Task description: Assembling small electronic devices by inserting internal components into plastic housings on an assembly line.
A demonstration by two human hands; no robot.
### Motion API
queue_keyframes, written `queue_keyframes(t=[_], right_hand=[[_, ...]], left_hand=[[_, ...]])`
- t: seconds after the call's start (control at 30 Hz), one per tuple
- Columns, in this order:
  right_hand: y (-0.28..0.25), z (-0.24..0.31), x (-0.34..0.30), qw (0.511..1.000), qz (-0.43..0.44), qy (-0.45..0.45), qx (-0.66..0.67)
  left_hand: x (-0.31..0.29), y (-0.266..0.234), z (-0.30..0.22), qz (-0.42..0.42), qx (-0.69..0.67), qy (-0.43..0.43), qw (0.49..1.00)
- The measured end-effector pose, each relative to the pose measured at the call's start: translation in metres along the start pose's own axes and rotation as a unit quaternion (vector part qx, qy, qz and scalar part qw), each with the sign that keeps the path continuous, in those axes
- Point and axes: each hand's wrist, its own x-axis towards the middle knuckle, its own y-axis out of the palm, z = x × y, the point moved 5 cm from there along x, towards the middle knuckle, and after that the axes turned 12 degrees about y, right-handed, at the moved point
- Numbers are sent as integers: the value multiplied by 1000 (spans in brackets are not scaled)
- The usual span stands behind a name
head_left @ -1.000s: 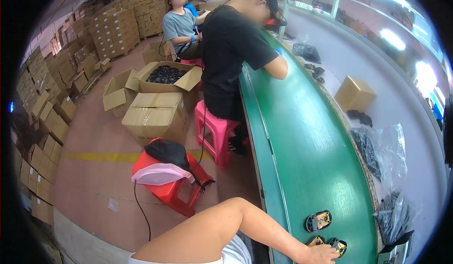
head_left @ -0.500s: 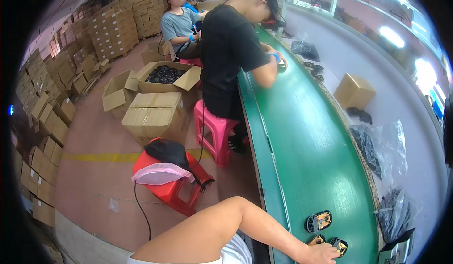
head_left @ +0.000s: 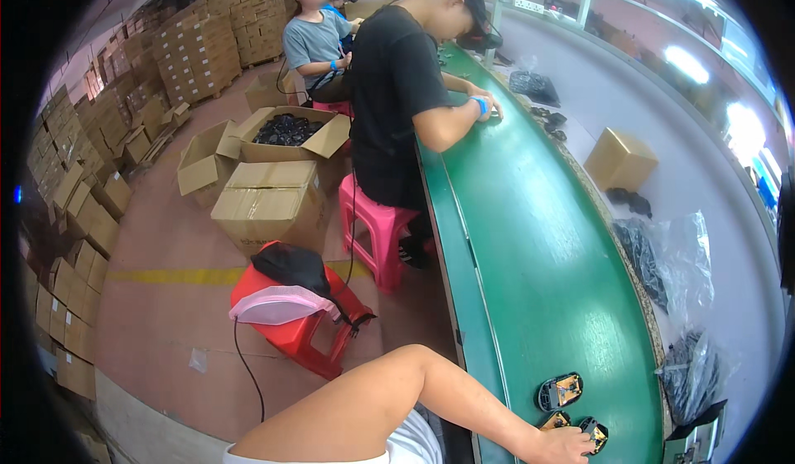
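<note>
A: What is the wearer's own arm doing?

B: One bare forearm comes in from the lower edge and reaches right, to the lower right of the frame. The hand (head_left: 566,446) rests on the green conveyor table (head_left: 546,240). From the picture alone I cannot tell whether it is the left or the right, and no second hand of the wearer shows.

A: And its fingers?

B: They lie over two small black parts with orange-gold insides (head_left: 580,429), touching them. Whether the fingers are closed around a part or only laid on top, I cannot tell; the hand sits at the very edge of the view.

A: Anything else near it?

B: A third black part of the same kind (head_left: 560,391) lies just above the hand on the belt, close to it and apart from the fingers.

A: What is about the table?

B: At right, beyond the belt's edge, clear plastic bags of dark parts (head_left: 662,257) and a closed brown carton (head_left: 619,159). At upper centre a person in a black shirt (head_left: 397,91) sits on a pink stool (head_left: 383,232), hands on the belt. Behind them sits a person in a grey shirt (head_left: 313,41). Left of the belt stand open cartons (head_left: 273,174), one holding dark parts, and a red stool (head_left: 302,319) with a black bag on it. Stacked cartons line the upper left.
</note>
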Motion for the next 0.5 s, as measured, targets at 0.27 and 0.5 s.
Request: queue_keyframes(t=[0.27, 0.5], right_hand=[[1, -3, 0, 1000, 1, -6, -16], [2, -8, 1, 1000, 3, -6, -12]], left_hand=[[-2, -2, -1, -36, -4, 13, 999], [-2, 2, 1, -46, -10, 9, 999]])
